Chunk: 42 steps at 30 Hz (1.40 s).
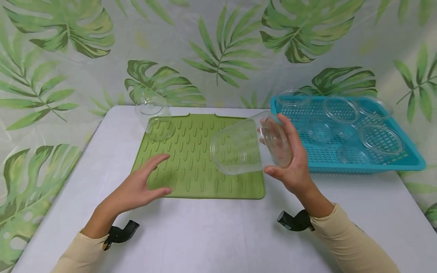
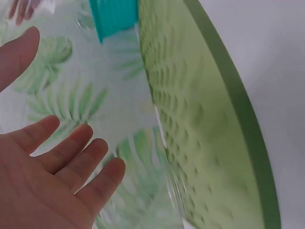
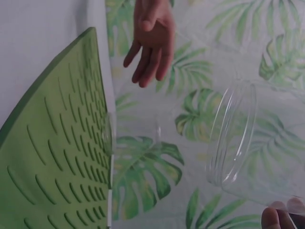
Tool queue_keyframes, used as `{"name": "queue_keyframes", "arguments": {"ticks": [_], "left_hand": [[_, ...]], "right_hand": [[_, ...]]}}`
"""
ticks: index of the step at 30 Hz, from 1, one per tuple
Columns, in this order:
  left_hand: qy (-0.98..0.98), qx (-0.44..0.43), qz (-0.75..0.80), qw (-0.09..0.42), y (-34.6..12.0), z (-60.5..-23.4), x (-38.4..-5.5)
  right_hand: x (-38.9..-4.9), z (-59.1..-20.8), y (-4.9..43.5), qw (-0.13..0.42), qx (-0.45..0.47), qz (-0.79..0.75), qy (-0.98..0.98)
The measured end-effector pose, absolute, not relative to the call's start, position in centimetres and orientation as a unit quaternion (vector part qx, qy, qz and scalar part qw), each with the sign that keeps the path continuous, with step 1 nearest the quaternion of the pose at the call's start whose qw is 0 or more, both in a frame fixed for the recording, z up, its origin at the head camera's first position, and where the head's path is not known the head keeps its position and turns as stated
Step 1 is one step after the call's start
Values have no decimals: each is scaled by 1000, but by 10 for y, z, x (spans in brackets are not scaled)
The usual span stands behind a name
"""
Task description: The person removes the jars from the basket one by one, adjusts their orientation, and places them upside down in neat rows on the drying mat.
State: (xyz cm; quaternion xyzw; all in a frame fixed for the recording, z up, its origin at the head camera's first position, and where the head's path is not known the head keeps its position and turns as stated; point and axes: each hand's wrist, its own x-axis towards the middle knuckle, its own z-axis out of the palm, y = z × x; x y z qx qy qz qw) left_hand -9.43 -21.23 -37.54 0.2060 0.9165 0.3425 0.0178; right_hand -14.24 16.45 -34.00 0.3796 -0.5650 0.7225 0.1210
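White table (image 1: pixel 205 235); right fingers (image 1: pixel 291 131) grip clear cup (image 1: pixel 237 148); left fingers (image 1: pixel 154 162) spread.

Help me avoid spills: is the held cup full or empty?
Empty, it appears: the right hand holds the cup tilted, and the mat shows through it, nothing visible inside.

Head cam looks forward-down from farther back; left/right wrist cams sit close, tipped sideways, sharing the green mat (image 2: pixel 205 124) at frame right/left.

Clear cup (image 1: pixel 240 147), tilted, in midair
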Motion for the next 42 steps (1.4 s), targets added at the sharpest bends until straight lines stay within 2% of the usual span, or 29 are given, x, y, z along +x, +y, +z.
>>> {"name": "queue_keyframes", "arguments": {"ticks": [7, 16, 30, 37, 42], "left_hand": [[937, 194, 289, -39, -246, -383, -90], [949, 179, 258, -40, -269, -393, -90], [954, 149, 258, 45, -272, -409, -99], [956, 145, 250, 43, -273, -412, -102], [955, 146, 246, 79, -272, -414, -104]], "right_hand": [[-146, -335, 172, 120, 371, 724, -568], [-148, -327, 184, 141, 353, 693, -613], [-158, -315, 194, 147, 363, 624, -676], [-160, -298, 196, 117, 352, 583, -723], [-162, -287, 197, 101, 331, 535, -771]]}}
